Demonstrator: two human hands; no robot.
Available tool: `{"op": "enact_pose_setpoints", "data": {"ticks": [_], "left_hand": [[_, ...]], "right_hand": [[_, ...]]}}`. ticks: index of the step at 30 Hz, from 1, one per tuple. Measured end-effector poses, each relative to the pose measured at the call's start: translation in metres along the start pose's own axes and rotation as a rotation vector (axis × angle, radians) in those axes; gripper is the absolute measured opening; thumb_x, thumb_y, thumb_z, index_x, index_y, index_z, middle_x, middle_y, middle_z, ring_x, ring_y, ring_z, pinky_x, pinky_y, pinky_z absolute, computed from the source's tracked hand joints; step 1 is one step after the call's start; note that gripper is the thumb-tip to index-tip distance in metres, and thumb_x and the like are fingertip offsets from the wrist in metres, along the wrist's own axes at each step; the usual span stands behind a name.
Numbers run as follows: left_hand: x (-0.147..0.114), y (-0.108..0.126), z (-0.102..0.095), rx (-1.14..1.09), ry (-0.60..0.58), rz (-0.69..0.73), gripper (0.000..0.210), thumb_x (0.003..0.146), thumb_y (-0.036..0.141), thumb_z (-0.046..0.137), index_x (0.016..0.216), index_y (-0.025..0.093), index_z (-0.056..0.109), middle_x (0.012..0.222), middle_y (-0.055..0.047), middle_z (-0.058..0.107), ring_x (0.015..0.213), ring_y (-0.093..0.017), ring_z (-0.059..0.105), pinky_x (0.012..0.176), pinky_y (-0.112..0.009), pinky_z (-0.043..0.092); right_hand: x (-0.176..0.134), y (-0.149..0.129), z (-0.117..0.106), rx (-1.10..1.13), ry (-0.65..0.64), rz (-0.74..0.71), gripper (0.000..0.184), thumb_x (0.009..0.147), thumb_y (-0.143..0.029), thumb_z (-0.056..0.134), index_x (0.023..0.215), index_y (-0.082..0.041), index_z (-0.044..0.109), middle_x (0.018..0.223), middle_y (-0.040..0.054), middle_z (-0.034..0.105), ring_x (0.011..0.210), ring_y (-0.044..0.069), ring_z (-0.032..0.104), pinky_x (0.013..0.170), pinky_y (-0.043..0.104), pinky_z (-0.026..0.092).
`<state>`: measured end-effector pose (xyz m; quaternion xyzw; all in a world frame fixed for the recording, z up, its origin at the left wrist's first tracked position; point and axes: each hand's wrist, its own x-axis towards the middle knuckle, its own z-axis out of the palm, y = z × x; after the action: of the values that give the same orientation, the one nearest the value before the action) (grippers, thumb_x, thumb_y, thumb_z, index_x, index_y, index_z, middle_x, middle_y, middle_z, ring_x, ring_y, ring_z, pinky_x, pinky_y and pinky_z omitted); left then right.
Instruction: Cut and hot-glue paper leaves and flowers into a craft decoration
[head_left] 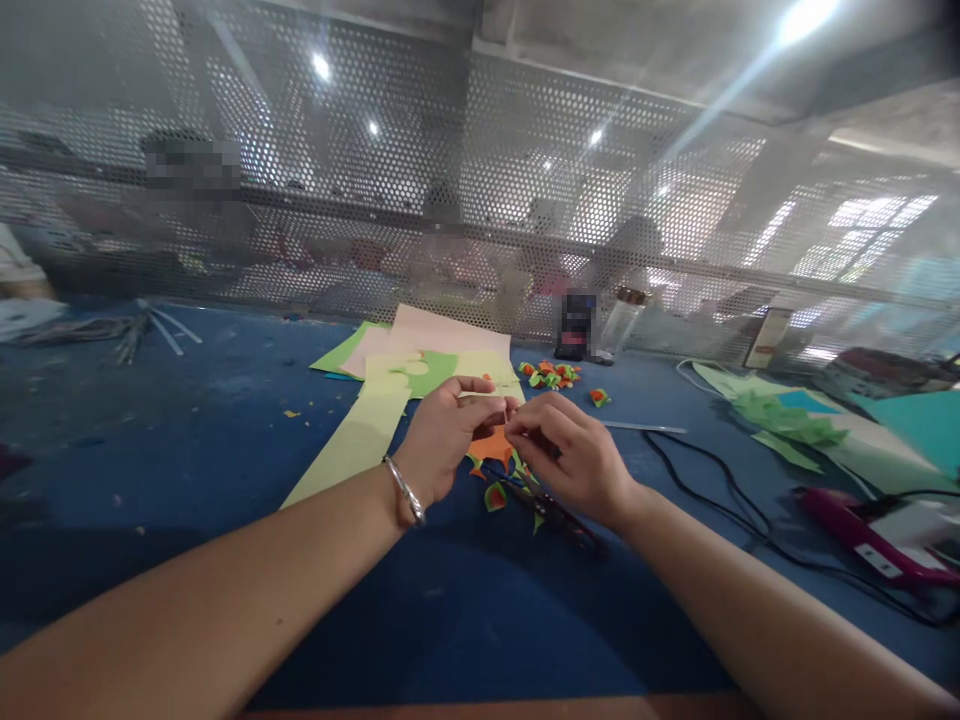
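Note:
My left hand (444, 438), with a silver bangle on its wrist, is closed at the fingertips. Opposite it, my right hand (574, 455) pinches with thumb and forefinger, and the tips of both hands meet. Whatever they hold is too small and hidden to make out. Just below the fingers lie orange paper scraps (495, 443) and a small green and orange paper piece (496, 496). Dark-handled scissors (559, 520), partly covered by my right hand, rest on the blue table (450, 620). Behind my hands is a pile of small green and orange paper pieces (551, 375).
Pale paper sheets (450, 330) and a long yellow strip (345, 450) lie beyond my left hand. A phone (575, 325) and a bottle (624, 322) stand by the perforated metal screen (337, 150). On the right are a black cable (720, 485) and a magenta power strip (862, 535).

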<state>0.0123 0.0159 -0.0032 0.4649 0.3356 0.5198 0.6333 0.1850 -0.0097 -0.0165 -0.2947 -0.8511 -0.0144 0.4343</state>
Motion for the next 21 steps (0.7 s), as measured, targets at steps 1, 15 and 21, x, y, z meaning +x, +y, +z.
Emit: {"op": "enact_pose_setpoints", "data": {"ticks": [1, 15, 21], "left_hand": [[0.001, -0.001, -0.001, 0.030, -0.005, 0.006, 0.027, 0.075, 0.016, 0.074, 0.092, 0.019, 0.054, 0.075, 0.001, 0.069, 0.071, -0.012, 0.066, 0.075, -0.026, 0.049], [-0.002, -0.009, -0.001, 0.206, -0.147, 0.114, 0.022, 0.080, 0.016, 0.070, 0.095, 0.019, 0.055, 0.069, 0.001, 0.069, 0.075, -0.016, 0.071, 0.073, -0.027, 0.050], [0.000, -0.013, -0.004, 0.234, -0.154, 0.127, 0.024, 0.079, 0.017, 0.071, 0.097, 0.019, 0.055, 0.070, 0.001, 0.070, 0.074, -0.015, 0.072, 0.073, -0.028, 0.051]], "right_hand": [[0.000, 0.000, 0.000, 0.026, 0.016, 0.032, 0.009, 0.096, -0.015, 0.056, 0.098, -0.022, 0.061, 0.095, 0.0047, 0.063, 0.082, 0.015, 0.061, 0.068, 0.028, 0.051], [0.006, 0.007, 0.001, 0.482, 0.081, 0.560, 0.018, 0.092, -0.037, 0.065, 0.095, -0.021, 0.059, 0.090, 0.0030, 0.065, 0.058, 0.012, 0.059, 0.045, 0.024, 0.047], [0.007, 0.005, 0.000, 0.554, 0.050, 0.636, 0.022, 0.091, -0.041, 0.066, 0.092, -0.019, 0.060, 0.063, -0.0021, 0.064, 0.047, 0.011, 0.058, 0.045, 0.022, 0.046]]}}
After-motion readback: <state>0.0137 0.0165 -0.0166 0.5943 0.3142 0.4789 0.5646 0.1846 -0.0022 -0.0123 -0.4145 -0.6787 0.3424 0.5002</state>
